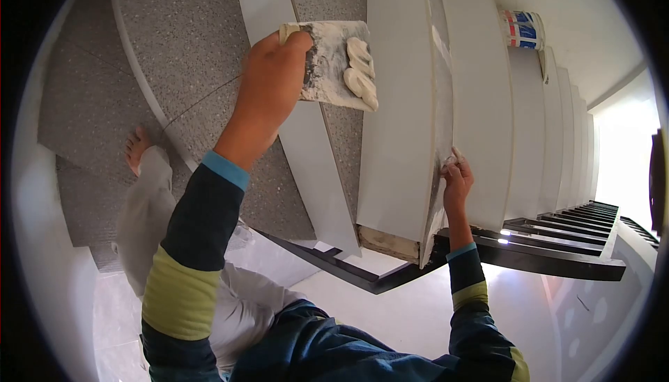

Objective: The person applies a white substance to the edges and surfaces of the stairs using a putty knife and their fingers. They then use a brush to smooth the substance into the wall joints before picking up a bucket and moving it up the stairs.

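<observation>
My left hand [270, 68] is closed round the handle of a wide putty knife [324, 68]. Its flat blade is smeared with white, and a thick ridged dollop of white putty [360, 75] sits near the far edge. Over on the right, my right hand [457, 173] touches the narrow edge of a pale stair step [435, 166]. Its fingers are pinched together with white smears on the tips; whether they hold a small tool is hidden. White residue marks that step edge near the fingers.
Speckled grey steps [188, 27] lie on the left, with my bare foot [137, 151] on one. Pale steps climb to the right, where a labelled bucket [524, 30] stands by the wall. A black metal railing [557, 250] runs along the open side.
</observation>
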The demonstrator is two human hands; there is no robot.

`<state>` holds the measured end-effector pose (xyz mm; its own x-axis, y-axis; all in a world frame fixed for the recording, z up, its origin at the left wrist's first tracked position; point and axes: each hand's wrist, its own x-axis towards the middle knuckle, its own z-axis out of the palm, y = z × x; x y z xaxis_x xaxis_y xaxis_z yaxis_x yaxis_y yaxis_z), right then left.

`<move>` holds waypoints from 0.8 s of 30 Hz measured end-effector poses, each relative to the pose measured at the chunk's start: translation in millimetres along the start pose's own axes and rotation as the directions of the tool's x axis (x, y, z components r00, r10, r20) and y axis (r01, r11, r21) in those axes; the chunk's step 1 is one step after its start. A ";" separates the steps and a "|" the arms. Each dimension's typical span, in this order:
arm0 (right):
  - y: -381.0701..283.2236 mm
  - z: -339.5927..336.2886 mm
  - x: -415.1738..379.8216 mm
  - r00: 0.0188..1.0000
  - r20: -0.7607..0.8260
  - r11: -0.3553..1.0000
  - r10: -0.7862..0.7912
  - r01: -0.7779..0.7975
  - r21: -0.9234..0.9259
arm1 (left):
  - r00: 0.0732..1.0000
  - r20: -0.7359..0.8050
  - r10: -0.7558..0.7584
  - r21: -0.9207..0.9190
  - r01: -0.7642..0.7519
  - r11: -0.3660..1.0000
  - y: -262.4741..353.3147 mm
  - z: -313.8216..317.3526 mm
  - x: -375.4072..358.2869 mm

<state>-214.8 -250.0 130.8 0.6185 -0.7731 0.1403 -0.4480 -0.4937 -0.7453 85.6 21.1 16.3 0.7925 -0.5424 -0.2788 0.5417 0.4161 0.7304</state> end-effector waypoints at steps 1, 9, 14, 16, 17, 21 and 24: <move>-4.0 1.4 -0.6 1.000 -0.003 1.000 0.002 -0.002 -0.001 | 0.999 0.015 -0.033 0.012 0.033 0.999 -2.1 1.6 1.6; -115.1 80.5 -28.3 0.826 0.473 0.908 -0.307 0.403 -0.114 | 0.869 0.443 -0.222 -0.023 0.259 0.966 -26.2 22.3 -7.6; -134.9 98.5 -28.4 0.700 0.613 0.869 -0.366 0.492 -0.042 | 0.783 0.539 -0.311 0.032 0.350 0.936 -25.4 27.2 -13.3; -140.7 95.7 -25.5 0.673 0.719 0.874 -0.171 0.441 -0.204 | 0.784 0.534 -0.317 0.034 0.354 0.935 -24.2 27.2 -14.8; -142.6 97.5 -25.7 0.672 0.721 0.875 -0.170 0.439 -0.203 | 0.785 0.530 -0.320 0.033 0.358 0.933 -23.9 26.7 -15.5; -138.9 104.8 -30.5 0.620 0.751 0.879 -0.227 0.462 -0.116 | 0.786 0.538 -0.304 0.059 0.325 0.944 -25.9 27.1 -17.3; -136.8 100.3 -28.3 0.581 0.786 0.917 -0.211 0.395 -0.046 | 0.809 0.504 -0.302 0.053 0.320 0.946 -27.7 29.3 -21.8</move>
<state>-106.3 -120.6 163.4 0.9613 -0.0321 -0.2736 -0.1962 -0.7769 -0.5983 45.1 0.0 20.4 0.3361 -0.9326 -0.1319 0.7513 0.1810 0.6347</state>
